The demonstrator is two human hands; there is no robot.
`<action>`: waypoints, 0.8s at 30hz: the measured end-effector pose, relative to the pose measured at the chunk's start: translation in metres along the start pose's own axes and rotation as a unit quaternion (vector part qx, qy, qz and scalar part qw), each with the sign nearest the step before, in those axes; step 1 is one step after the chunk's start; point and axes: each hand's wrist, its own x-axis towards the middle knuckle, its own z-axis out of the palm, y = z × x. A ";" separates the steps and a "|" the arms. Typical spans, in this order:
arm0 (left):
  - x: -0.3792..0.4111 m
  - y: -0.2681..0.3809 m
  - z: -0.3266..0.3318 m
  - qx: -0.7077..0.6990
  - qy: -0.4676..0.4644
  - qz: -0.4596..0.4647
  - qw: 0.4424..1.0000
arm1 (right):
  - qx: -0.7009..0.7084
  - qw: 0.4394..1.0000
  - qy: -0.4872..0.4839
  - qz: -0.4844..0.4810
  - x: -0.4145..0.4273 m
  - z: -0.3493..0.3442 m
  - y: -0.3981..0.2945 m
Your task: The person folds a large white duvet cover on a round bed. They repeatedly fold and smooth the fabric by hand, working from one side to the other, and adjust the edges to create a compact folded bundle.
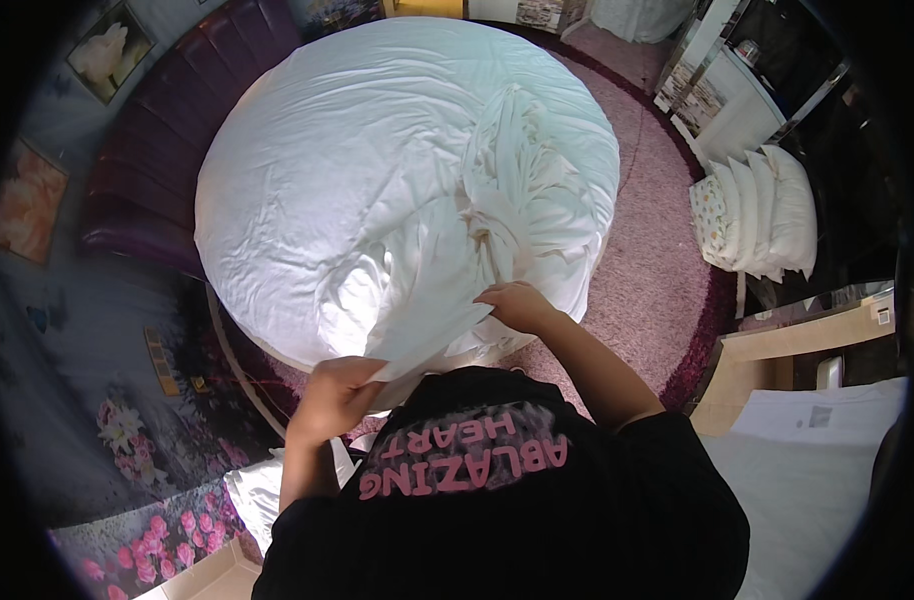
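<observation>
A large round bed (307, 165) lies before me under a wrinkled white cover. On its near right part a white cloth (427, 292), which looks like a sheet or duvet cover, is bunched and twisted. My left hand (337, 397) pinches the edge of this cloth close to my body, low on the left. Farther right, my right hand (521, 306) grips the same cloth near the bed's front edge. The stretch between both hands is drawn fairly taut. Folds hide most of the cloth's far end.
A curved purple padded headboard (149, 142) borders the bed's left side. Several pillows (757, 210) are stacked at the right on the pinkish carpet's (652, 262) far edge. White linen (809, 465) lies at lower right by a wooden unit (809, 337). More white fabric (254, 495) is at lower left.
</observation>
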 end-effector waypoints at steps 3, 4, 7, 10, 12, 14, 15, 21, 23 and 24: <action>-0.006 -0.001 -0.008 -0.048 0.077 -0.018 0.996 | 0.065 0.994 -0.019 0.082 -0.008 -0.009 -0.006; -0.006 -0.004 -0.008 -0.058 0.098 -0.031 0.993 | 0.066 0.995 -0.006 0.073 -0.010 -0.008 -0.007; 0.000 -0.006 -0.003 -0.091 0.150 -0.063 0.982 | 0.081 0.995 -0.009 0.052 -0.014 -0.005 -0.004; 0.002 -0.012 0.003 -0.108 0.167 -0.078 0.977 | 0.117 0.988 -0.095 0.043 -0.014 -0.002 0.003; -0.003 -0.016 -0.001 -0.120 0.100 -0.018 0.988 | 0.134 0.979 -0.148 0.040 -0.014 -0.001 0.000; -0.009 -0.016 -0.005 -0.116 0.015 0.086 0.989 | 0.116 0.984 -0.131 0.038 -0.016 0.000 -0.011; -0.008 -0.006 -0.003 -0.162 -0.026 0.156 0.974 | 0.106 0.986 -0.124 0.037 -0.017 0.001 -0.018; 0.009 0.007 -0.018 -0.246 -0.188 0.226 0.924 | -0.053 0.971 -0.141 0.186 -0.006 0.025 -0.035; 0.011 0.011 -0.022 -0.240 -0.190 0.235 0.922 | -0.040 0.973 -0.126 0.190 -0.007 0.023 -0.022; 0.006 0.004 -0.016 -0.221 -0.123 0.228 0.940 | -0.051 0.969 -0.092 0.226 -0.004 0.038 -0.004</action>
